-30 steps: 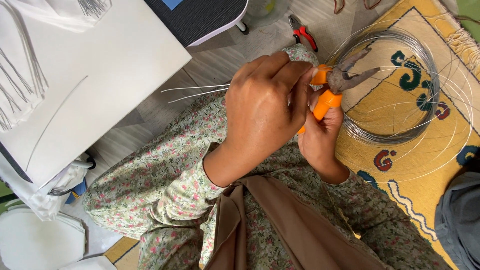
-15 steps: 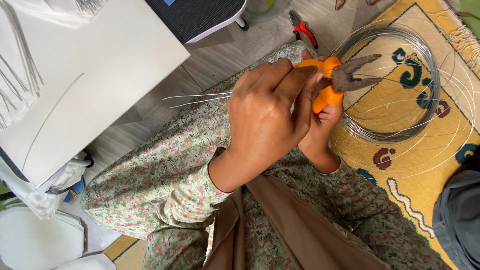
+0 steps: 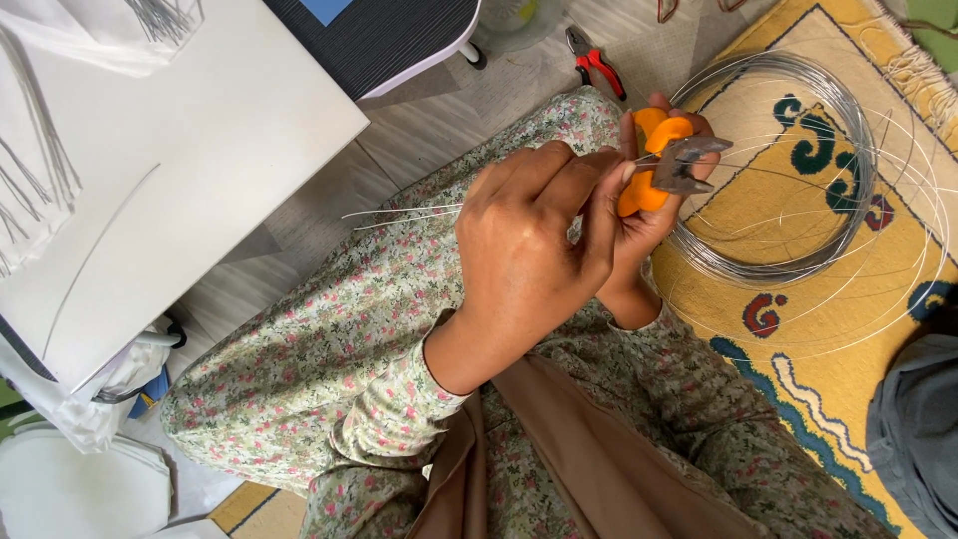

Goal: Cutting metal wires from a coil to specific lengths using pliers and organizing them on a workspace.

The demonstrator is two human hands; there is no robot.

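Observation:
My right hand [image 3: 647, 232] is closed around orange-handled pliers [image 3: 651, 172], whose grey jaws [image 3: 691, 162] point right over a yellow rug. My left hand [image 3: 529, 250] sits in front of it, over my lap. It pinches thin silver wire pieces [image 3: 399, 215] whose free ends stick out to the left. The jaws meet the wire right beside my left fingertips. A large coil of silver wire [image 3: 843, 130] lies on the rug just beyond the pliers, with loose loops spreading outward.
Red-handled pliers [image 3: 599, 65] lie on the floor at the top. A white table [image 3: 180, 170] at left carries several cut wire lengths [image 3: 40, 170]. A dark chair base [image 3: 389, 40] stands behind. Grey cloth [image 3: 913, 429] lies at lower right.
Both hands shifted a little upward and right together, then settled. The pliers turned slightly in my right hand, and the wire ends on the left dropped lower.

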